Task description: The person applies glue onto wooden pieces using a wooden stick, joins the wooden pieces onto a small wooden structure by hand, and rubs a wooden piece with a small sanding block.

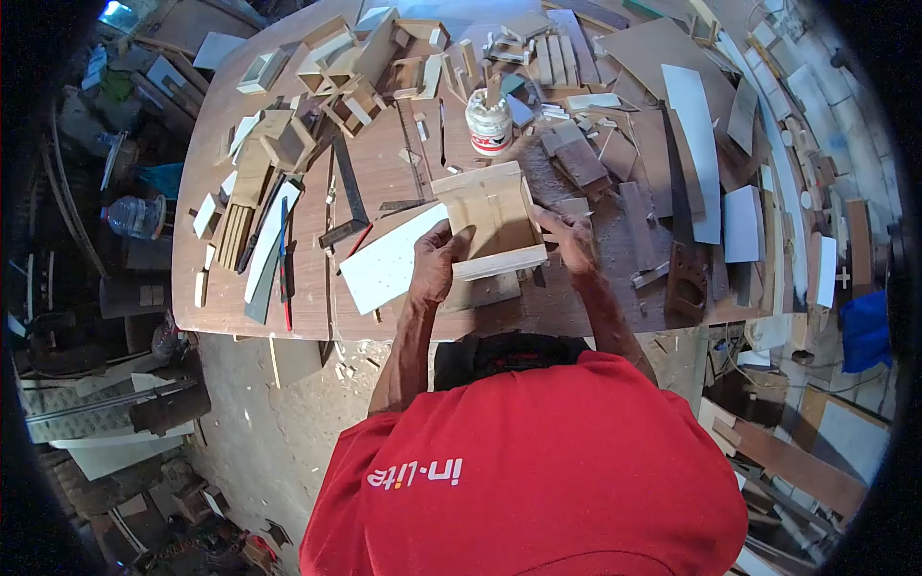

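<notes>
A shallow wooden box point(495, 213) with pale rims is held up over the near middle of the table, its open side facing up. On its left side, my left hand point(438, 261) grips the edge, thumb over the inside. My right hand point(570, 238) holds the box's right side, fingers against the wall. A white speckled board point(396, 257) lies tilted just left of the box, partly behind my left hand. Beyond the box stands a white glue tub point(489, 125) with a smeared rim and sticks in it.
The brown table point(384, 154) bears small wooden boxes point(355, 101) at the back left. A black metal square point(348, 192) and a red pencil point(355, 252) lie left of the board. Wood blocks point(576, 154) and long strips point(691, 144) cover the right side.
</notes>
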`<state>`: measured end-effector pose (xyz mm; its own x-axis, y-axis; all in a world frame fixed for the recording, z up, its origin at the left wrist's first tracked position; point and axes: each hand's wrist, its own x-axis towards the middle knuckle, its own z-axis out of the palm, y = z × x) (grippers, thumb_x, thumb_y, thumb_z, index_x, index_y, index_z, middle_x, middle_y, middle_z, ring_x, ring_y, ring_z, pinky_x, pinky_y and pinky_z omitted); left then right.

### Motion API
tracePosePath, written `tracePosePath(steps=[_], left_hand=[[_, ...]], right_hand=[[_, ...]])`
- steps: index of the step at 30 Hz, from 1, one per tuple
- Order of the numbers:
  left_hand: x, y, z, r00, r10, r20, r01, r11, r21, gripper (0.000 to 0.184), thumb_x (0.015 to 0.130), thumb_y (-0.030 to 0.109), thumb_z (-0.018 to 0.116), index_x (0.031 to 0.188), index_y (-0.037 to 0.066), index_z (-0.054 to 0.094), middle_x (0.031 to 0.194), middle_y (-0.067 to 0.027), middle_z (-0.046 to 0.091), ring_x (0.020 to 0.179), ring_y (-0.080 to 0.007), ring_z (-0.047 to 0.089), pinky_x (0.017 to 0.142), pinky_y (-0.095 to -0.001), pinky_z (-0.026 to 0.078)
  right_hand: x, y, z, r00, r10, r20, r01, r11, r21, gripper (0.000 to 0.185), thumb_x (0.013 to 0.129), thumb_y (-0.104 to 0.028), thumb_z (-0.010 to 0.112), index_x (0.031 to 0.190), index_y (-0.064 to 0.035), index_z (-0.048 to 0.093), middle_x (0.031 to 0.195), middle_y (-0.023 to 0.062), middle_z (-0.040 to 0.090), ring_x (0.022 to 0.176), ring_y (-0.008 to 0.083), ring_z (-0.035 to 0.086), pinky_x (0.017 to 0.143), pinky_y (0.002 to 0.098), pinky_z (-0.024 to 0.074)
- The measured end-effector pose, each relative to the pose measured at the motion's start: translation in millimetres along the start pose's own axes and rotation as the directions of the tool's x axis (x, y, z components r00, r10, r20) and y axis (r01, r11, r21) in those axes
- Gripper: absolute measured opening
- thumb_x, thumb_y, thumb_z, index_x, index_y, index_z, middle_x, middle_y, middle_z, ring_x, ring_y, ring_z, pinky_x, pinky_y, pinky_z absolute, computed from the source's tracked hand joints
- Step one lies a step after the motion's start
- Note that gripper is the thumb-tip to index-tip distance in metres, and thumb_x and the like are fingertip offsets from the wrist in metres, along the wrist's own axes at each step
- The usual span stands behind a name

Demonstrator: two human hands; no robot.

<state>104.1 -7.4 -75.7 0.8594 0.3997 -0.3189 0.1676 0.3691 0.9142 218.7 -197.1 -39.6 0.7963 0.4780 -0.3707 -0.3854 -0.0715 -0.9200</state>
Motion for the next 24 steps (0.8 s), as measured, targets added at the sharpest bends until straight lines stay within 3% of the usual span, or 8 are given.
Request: tracePosePath(steps=[4,8,10,14,16,23,24], left_hand=[[-0.5,-0.7,2.4,0.999,-0.009,-0.035,0.008,0.999,-0.041,0.023,0.086,0.016,0.068,0.104,0.002,0.066,0.081,0.0035,0.061,0.063,-0.0035,0.045,0.055,-0.021,0.035],[-0.1,-2.7,-0.3,1.0,-0.014,-0.015,0.013,0.998,-0.054,0.025,0.087,0.013,0.067,0.107,0.0,0.065,0.086,0.0006,0.064,0.068,-0.0046,0.051,0.059,-0.021,0.04],[-1.1,-0.3,1.3,1.0,-0.025,-0.006,0.025,0.998,-0.055,0.025,0.087,0.013,0.067,0.108,0.0,0.065,0.089,-0.0005,0.065,0.07,-0.0053,0.054,0.061,-0.0213,0.042],[-1.5,0.7,1.2,1.0,-0.027,-0.012,0.026,0.999,-0.04,0.027,0.087,0.012,0.067,0.11,-0.001,0.064,0.093,-0.003,0.067,0.075,-0.0073,0.057,0.066,-0.0225,0.045],[-1.8,0.4,0.9,0.999,-0.031,-0.01,0.031,0.999,-0.023,0.027,0.087,0.012,0.067,0.11,-0.002,0.064,0.094,-0.0035,0.067,0.076,-0.0076,0.057,0.067,-0.0228,0.046],[-1.0,-2.6,3.4,1.0,-0.009,-0.023,0.008,0.999,-0.037,0.025,0.086,0.012,0.067,0.108,-0.001,0.065,0.09,-0.0018,0.066,0.071,-0.0063,0.056,0.062,-0.0213,0.044],[-0.7,-2.8,3.7,0.999,-0.004,-0.037,0.003,1.0,-0.028,0.025,0.086,0.013,0.067,0.107,0.0,0.065,0.087,-0.0011,0.066,0.068,-0.0059,0.055,0.059,-0.0211,0.043]], right_hand=[[-2.4,-3.4,1.5,1.0,0.03,-0.005,-0.03,0.998,0.046,0.039,0.087,-0.031,0.064,0.115,-0.0037,0.065,0.101,0.0055,0.067,0.089,0.0129,0.061,0.074,0.0281,0.0489],[-3.3,-5.4,5.6,0.999,0.005,-0.051,-0.007,1.0,-0.022,0.038,0.087,-0.029,0.064,0.116,-0.0038,0.065,0.102,0.0063,0.067,0.09,0.0132,0.06,0.076,0.0275,0.0487],[-1.4,-1.5,6.0,0.998,-0.013,-0.06,0.015,0.999,0.037,0.041,0.083,-0.035,0.066,0.111,-0.0049,0.068,0.098,0.0028,0.068,0.082,0.0119,0.063,0.066,0.0256,0.0467],[2.8,4.0,1.1,0.998,-0.038,-0.058,0.035,0.998,-0.047,0.041,0.083,-0.035,0.066,0.112,-0.005,0.067,0.098,0.0027,0.069,0.082,0.011,0.062,0.065,0.0248,0.0454],[3.0,4.1,0.0,0.999,0.006,-0.052,-0.011,0.995,-0.094,0.039,0.088,-0.029,0.063,0.116,-0.001,0.064,0.104,0.0077,0.067,0.092,0.0142,0.06,0.079,0.0284,0.0474],[8.3,10.9,-4.8,0.995,-0.077,-0.063,0.073,0.995,-0.064,0.043,0.086,-0.029,0.066,0.116,0.0013,0.063,0.105,0.0094,0.067,0.094,0.0149,0.06,0.082,0.0305,0.0484],[9.6,6.9,-4.1,0.971,-0.206,-0.118,0.191,0.974,-0.125,0.045,0.085,-0.031,0.067,0.117,0.0013,0.062,0.106,0.0106,0.066,0.095,0.0158,0.06,0.083,0.0311,0.0485]])
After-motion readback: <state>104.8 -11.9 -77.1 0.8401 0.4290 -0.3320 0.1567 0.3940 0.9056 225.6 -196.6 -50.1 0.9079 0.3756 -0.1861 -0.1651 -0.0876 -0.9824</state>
